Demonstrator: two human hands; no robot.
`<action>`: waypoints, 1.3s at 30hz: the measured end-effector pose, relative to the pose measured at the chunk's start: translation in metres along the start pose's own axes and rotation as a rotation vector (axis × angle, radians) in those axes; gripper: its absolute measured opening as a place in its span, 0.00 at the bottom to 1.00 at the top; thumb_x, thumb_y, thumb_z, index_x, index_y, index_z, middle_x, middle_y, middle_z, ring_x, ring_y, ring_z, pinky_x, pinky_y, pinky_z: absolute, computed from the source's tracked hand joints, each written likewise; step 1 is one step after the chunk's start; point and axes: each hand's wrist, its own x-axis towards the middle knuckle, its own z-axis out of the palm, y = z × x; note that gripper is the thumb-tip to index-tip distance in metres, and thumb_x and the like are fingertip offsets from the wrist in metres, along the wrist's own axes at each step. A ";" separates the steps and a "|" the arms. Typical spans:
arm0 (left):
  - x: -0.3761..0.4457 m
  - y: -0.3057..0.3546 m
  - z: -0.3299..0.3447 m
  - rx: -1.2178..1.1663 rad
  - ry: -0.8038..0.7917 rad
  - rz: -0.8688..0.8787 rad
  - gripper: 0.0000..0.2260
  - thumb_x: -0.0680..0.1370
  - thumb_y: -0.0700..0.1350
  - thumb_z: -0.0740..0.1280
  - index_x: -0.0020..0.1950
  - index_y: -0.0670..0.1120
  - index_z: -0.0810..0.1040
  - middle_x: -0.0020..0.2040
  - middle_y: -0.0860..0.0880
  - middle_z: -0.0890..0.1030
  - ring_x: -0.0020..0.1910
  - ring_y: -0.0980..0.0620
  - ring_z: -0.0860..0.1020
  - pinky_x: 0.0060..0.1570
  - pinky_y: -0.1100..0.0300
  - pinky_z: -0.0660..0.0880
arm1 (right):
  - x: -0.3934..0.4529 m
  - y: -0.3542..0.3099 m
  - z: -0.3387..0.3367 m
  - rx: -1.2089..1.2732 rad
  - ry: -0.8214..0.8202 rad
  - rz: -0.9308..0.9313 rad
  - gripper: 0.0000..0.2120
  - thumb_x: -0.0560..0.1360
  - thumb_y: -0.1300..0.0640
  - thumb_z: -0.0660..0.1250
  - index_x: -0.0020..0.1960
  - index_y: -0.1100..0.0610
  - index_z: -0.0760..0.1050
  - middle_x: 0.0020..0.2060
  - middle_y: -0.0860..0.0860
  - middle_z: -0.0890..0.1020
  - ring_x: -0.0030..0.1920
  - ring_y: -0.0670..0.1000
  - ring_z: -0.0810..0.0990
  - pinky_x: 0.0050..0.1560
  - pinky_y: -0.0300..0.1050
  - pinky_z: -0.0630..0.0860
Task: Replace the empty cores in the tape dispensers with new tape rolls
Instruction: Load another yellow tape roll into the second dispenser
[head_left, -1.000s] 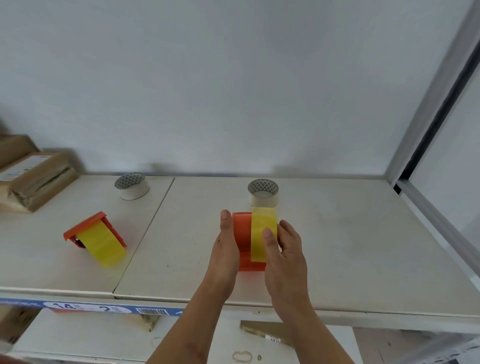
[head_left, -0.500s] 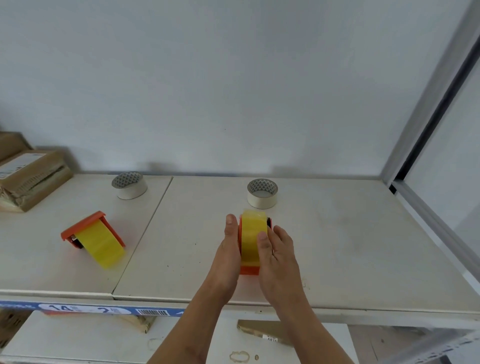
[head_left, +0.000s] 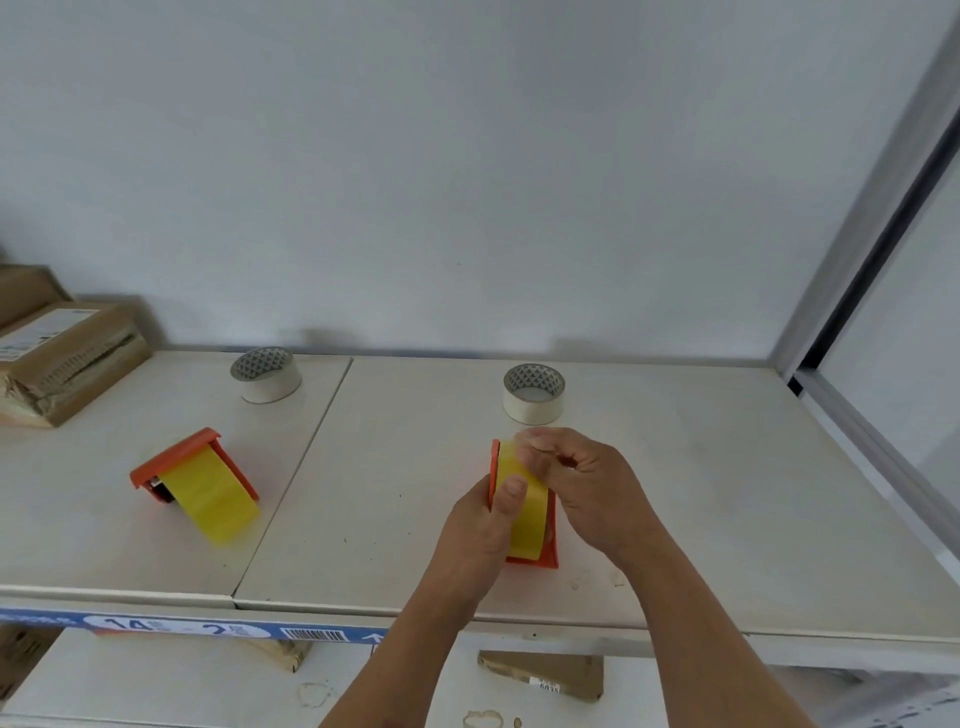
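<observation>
Head view of a white shelf (head_left: 675, 493). Near its front edge an orange plastic tape dispenser (head_left: 551, 556) stands loaded with a yellow tape roll (head_left: 527, 512); both hands hide most of its body. The left hand (head_left: 480, 525) is clamped on the dispenser's left side, thumb pressed on the tape. The right hand (head_left: 587, 480) has its fingertips pinched together at the top of the roll; motion blur conceals what they grip. A second orange dispenser (head_left: 176, 460) with yellow tape lies tilted to the left. Two white rolls (head_left: 266, 375) (head_left: 533, 394) with patterned grey inner cores sit near the back wall. A cardboard box (head_left: 67, 358) is cut off at the left. The blue shelf-edge label (head_left: 182, 626) reads "14" and "2" beside a barcode; smaller print is illegible.
</observation>
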 end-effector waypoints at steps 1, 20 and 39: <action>0.002 0.000 0.000 0.006 -0.001 -0.007 0.46 0.55 0.83 0.53 0.56 0.51 0.78 0.50 0.49 0.85 0.50 0.50 0.83 0.51 0.57 0.80 | 0.002 0.000 0.001 0.019 0.007 0.013 0.05 0.77 0.51 0.68 0.50 0.42 0.81 0.46 0.33 0.83 0.47 0.31 0.79 0.43 0.23 0.72; 0.005 -0.014 -0.015 -0.084 -0.080 -0.078 0.24 0.70 0.64 0.67 0.54 0.47 0.80 0.44 0.45 0.87 0.45 0.48 0.84 0.54 0.49 0.80 | 0.040 0.017 0.006 0.043 0.223 0.372 0.12 0.77 0.54 0.66 0.42 0.62 0.80 0.40 0.58 0.84 0.40 0.53 0.80 0.42 0.47 0.77; 0.010 0.009 -0.014 -0.132 -0.138 -0.137 0.15 0.79 0.50 0.66 0.56 0.40 0.76 0.39 0.41 0.85 0.38 0.45 0.83 0.53 0.42 0.79 | 0.045 0.030 0.003 -0.288 0.113 0.324 0.09 0.75 0.61 0.65 0.40 0.67 0.76 0.45 0.63 0.83 0.42 0.58 0.80 0.45 0.55 0.78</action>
